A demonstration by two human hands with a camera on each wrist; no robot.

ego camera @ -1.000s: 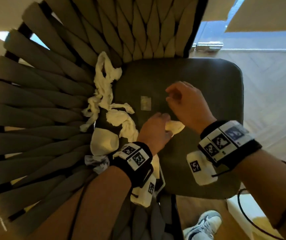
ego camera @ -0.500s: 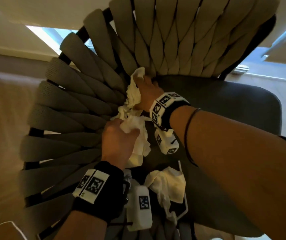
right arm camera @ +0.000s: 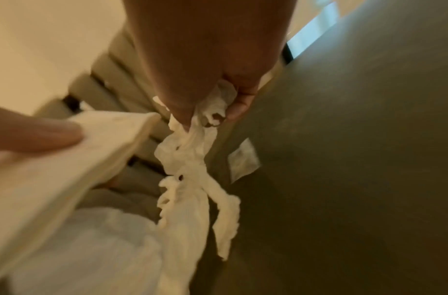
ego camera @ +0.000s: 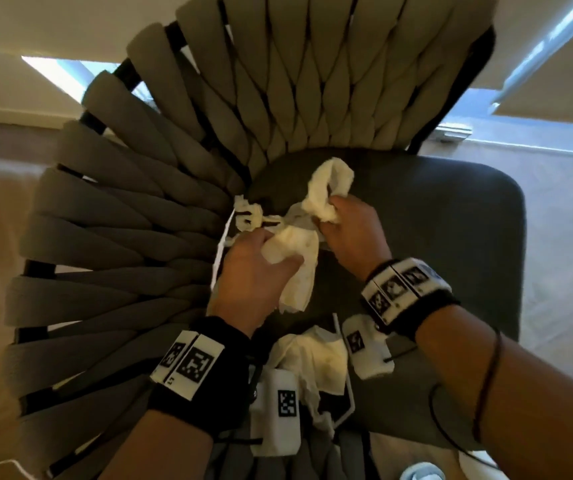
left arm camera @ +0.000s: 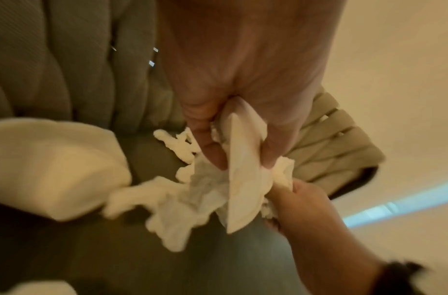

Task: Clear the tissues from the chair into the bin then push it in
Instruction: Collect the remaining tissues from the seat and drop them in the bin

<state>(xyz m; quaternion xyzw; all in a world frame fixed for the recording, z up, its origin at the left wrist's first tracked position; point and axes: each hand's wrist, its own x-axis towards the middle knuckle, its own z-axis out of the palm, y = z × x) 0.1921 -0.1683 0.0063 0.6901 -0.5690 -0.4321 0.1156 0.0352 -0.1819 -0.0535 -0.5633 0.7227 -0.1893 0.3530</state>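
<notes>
A grey chair with a dark seat cushion (ego camera: 434, 216) and a woven strap back (ego camera: 313, 98) fills the head view. My left hand (ego camera: 261, 261) grips a crumpled white tissue wad (ego camera: 295, 251) over the seat's left side; the left wrist view shows fingers (left arm camera: 210, 151) pinching it. My right hand (ego camera: 344, 223) grips a twisted tissue strip (ego camera: 330, 181) lifted off the seat, and it hangs from that hand (right arm camera: 205, 111) in the right wrist view. Another crumpled tissue (ego camera: 316, 362) lies on the seat's near edge. A torn shred (ego camera: 248, 216) lies by the backrest. No bin is in view.
A small square scrap (right arm camera: 243, 161) lies on the seat cushion. Pale floor (ego camera: 562, 237) lies to the right of the chair, with a bright window strip (ego camera: 538, 140) beyond. A shoe tip (ego camera: 420, 474) shows at the bottom edge.
My right hand has pulled back from the backrest corner toward the seat's middle, lifting the twisted tissue strip. My left hand stays gripping its wad.
</notes>
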